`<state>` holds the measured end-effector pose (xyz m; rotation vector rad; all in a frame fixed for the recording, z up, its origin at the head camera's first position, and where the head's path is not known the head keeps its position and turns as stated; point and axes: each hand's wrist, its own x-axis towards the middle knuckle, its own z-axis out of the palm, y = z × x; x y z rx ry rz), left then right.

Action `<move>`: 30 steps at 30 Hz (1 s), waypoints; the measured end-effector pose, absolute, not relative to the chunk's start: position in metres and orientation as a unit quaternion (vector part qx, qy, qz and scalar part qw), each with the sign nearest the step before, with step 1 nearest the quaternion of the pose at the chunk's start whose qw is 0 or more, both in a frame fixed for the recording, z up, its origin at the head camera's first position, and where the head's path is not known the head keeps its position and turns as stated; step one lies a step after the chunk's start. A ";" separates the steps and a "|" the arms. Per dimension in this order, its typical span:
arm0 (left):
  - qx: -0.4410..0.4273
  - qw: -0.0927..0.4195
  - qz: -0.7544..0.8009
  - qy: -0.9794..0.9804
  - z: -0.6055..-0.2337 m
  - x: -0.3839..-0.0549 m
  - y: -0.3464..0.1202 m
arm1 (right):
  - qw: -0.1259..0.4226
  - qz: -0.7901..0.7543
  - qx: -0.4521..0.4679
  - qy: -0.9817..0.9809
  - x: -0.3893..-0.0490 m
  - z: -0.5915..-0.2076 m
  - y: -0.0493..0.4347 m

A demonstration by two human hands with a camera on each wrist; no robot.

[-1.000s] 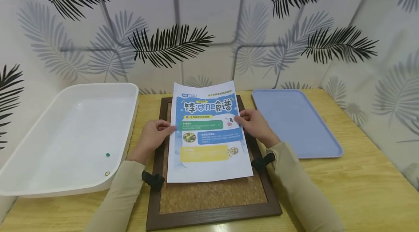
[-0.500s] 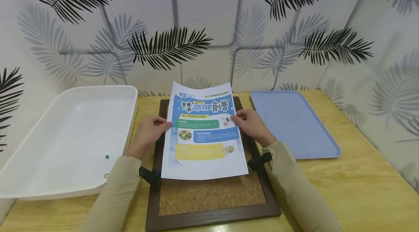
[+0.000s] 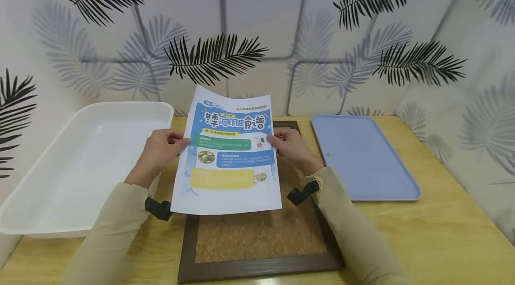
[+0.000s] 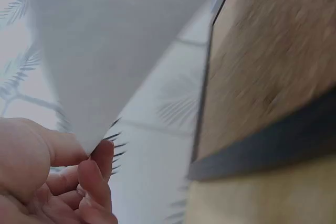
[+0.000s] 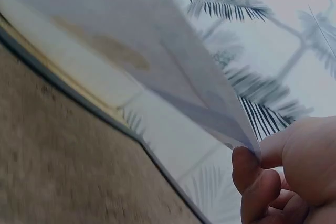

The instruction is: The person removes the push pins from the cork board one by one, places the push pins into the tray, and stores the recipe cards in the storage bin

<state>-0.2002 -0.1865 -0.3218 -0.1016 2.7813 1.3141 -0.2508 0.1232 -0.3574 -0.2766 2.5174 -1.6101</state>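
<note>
Both hands hold up a printed sheet of paper [image 3: 233, 151] with blue, green and yellow blocks and large Chinese lettering. The left hand [image 3: 160, 153] pinches its left edge between thumb and fingers, as the left wrist view shows at the paper's [image 4: 115, 51] edge. On the opposite edge the right hand [image 3: 293, 147] pinches likewise; the right wrist view shows thumb and finger meeting on the paper [image 5: 157, 51]. Under the raised sheet lies a brown-framed cork board [image 3: 261, 240], its upper left part hidden by the paper.
At left stands a large white tray [image 3: 92, 155] with raised walls, partly behind the left arm. A flat light-blue tray [image 3: 362, 155] lies to the right, with a small yellowish-green spot on it. The wooden table [image 3: 434, 240] meets a leaf-patterned wall covering [image 3: 322, 30] at the back.
Both hands have carried the paper leftward and slightly up, off the middle of the cork board, baring more of its right side. The left arm now covers the small items in the white tray.
</note>
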 end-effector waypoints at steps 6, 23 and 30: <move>-0.043 0.029 0.386 0.921 -0.306 -0.201 -0.232 | 0.102 -0.559 -0.101 0.816 -0.254 -0.356 0.080; -0.077 0.038 0.270 0.959 -0.305 -0.200 -0.364 | 0.161 -0.564 -0.143 0.797 -0.254 -0.345 -0.055; -0.116 0.005 0.243 0.963 -0.294 -0.203 -0.395 | 0.139 -0.570 -0.141 0.798 -0.252 -0.335 -0.094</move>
